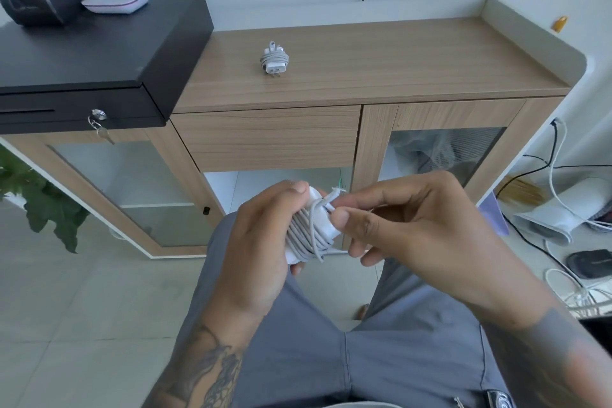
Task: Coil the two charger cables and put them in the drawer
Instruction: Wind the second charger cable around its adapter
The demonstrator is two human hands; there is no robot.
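A white charger (309,228) with its grey cable wound round it in several turns is held in front of my lap. My left hand (265,242) grips the block from the left, thumb on its top corner. My right hand (407,225) pinches the cable's loose end at the block's upper right. A second white charger (274,59), its cable wrapped round it, lies on the wooden cabinet top (397,56). The drawer (268,139) in the cabinet front below is closed.
A black cash box (99,53) with a key in its lock sits on the cabinet's left end, a dark round object and a white lamp base on it. Glass doors flank the drawer. Loose cables and devices lie on the floor at right. A plant stands at left.
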